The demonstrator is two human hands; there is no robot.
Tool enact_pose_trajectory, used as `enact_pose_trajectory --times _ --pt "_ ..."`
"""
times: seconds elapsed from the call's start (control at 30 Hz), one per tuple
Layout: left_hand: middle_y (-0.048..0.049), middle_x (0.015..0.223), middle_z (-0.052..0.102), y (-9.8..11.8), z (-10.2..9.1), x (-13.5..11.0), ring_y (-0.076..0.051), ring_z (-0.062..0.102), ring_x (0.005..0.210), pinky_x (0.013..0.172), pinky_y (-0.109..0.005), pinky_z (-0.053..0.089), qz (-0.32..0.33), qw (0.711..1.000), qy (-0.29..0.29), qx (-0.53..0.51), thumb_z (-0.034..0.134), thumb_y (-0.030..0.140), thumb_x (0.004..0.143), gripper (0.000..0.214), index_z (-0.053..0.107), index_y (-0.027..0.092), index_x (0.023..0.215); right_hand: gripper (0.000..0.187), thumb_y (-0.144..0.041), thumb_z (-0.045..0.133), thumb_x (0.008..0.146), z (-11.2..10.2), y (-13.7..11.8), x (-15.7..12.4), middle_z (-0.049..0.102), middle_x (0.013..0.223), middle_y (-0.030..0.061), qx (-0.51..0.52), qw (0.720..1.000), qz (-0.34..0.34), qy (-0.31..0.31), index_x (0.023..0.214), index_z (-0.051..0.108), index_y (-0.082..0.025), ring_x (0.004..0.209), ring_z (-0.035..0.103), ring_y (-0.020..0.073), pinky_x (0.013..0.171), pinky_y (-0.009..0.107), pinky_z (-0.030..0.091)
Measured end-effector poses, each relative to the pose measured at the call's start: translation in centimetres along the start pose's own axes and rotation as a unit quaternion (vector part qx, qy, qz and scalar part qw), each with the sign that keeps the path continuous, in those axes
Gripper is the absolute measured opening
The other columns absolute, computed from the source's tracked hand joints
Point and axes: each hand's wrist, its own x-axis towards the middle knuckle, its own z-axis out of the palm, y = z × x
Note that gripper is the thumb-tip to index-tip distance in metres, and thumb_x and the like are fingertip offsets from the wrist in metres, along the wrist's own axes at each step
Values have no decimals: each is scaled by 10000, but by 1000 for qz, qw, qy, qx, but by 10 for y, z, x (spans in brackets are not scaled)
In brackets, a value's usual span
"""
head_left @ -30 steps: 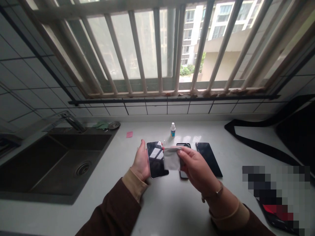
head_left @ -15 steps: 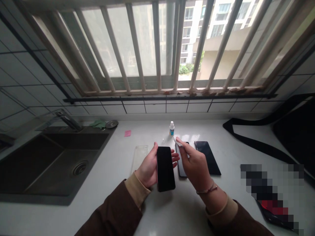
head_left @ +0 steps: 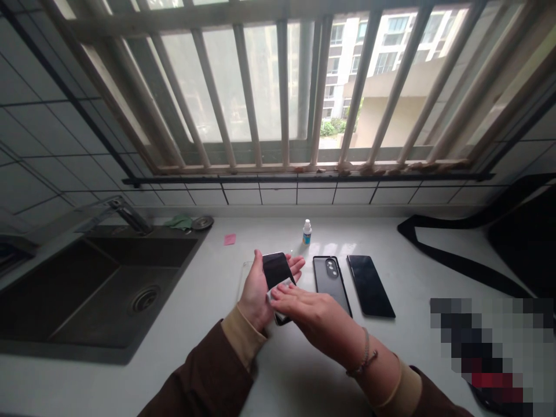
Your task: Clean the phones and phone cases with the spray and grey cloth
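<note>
My left hand [head_left: 254,289] grips a dark-screened phone [head_left: 277,267] from its left edge, screen up, above the white counter [head_left: 304,370]. My right hand [head_left: 313,315] lies across the phone's lower half with fingers stretched flat. It presses a small white wipe [head_left: 279,284] onto the screen, and only a sliver of the wipe shows at the fingertips. A clear phone case [head_left: 243,272] lies on the counter just behind my left hand.
A black phone case [head_left: 332,284] with a camera cutout and a second black phone [head_left: 370,285] lie right of my hands. A small dropper bottle [head_left: 307,231] and a pink note [head_left: 229,239] stand farther back. The dark sink [head_left: 99,284] is at left, a black bag strap [head_left: 456,255] at right.
My right hand has come down from a raised pinch and now lies flat on the phone's screen with the wipe. The phone in my left hand has tilted flatter and moved slightly left.
</note>
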Motion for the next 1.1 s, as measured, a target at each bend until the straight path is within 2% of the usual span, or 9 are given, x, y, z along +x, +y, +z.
enact_pose_trajectory --times 0.23,0.37,0.47,0.6,0.67,0.77,0.87,0.97,1.1 --pt "-267 1179 758 13 -12 12 -331 777 1077 998 -466 608 31 998 42 -40 452 704 1005 718 702 46 1150 297 -130 532 1072 -14 -11 1 758 1342 30 105 993 22 -56 1276 715 -244 1294 688 146 1212 301 479" --pt "-263 1189 753 17 -12 9 -338 766 1104 1015 -488 598 38 998 33 -50 448 690 1012 689 697 62 1143 285 -185 553 1063 -28 -12 3 830 1131 21 156 982 105 -29 1256 748 -263 1009 805 163 1004 292 622" --pt "-295 1285 712 18 -6 1 -363 738 1172 1040 -503 576 6 1000 -24 -16 420 687 1020 698 687 60 1171 274 -314 574 1063 -35 -4 2 826 1110 62 211 944 232 101 1236 773 -241 973 796 207 901 331 649" --pt "-321 1398 647 14 0 -11 -399 654 1309 1149 -514 481 -57 990 -124 47 396 707 1017 754 680 38 1220 401 -463 570 1053 -40 13 -2 802 1187 111 189 847 365 337 1292 745 -193 1072 769 279 926 431 649" --pt "-331 1400 642 9 2 -14 -406 641 1325 1179 -506 447 -87 984 -135 69 411 718 1008 777 684 21 1217 381 -438 567 1057 -41 18 -4 795 1210 111 126 847 364 367 1304 739 -205 1126 756 293 985 471 631" --pt "-330 1351 674 1 2 -16 -392 659 1302 1193 -484 434 -122 980 -135 76 439 699 1010 772 688 3 1229 332 -286 553 1067 -39 17 -5 767 1301 98 28 909 277 311 1356 712 -248 1226 729 285 1131 513 554" --pt "-262 1277 736 -4 2 -15 -362 690 1263 1175 -490 457 -127 981 -139 43 442 636 1039 677 686 51 1277 438 -93 471 1060 -30 17 -4 744 1358 65 -32 972 143 184 1415 662 -267 1311 683 250 1273 549 394" --pt "-243 1241 753 -3 1 -12 -362 715 1216 1126 -511 505 -109 986 -128 18 466 605 1043 620 687 74 1273 474 -15 440 1045 -18 19 -4 719 1405 50 -58 993 69 79 1390 665 -250 1387 618 224 1282 510 396" --pt "-284 1234 737 3 0 -4 -367 745 1139 1014 -503 587 -32 998 -47 -8 442 692 1012 702 703 56 1156 398 -32 477 1046 -12 15 -4 711 1416 59 -21 999 45 3 1316 701 -222 1358 641 186 1243 391 464"
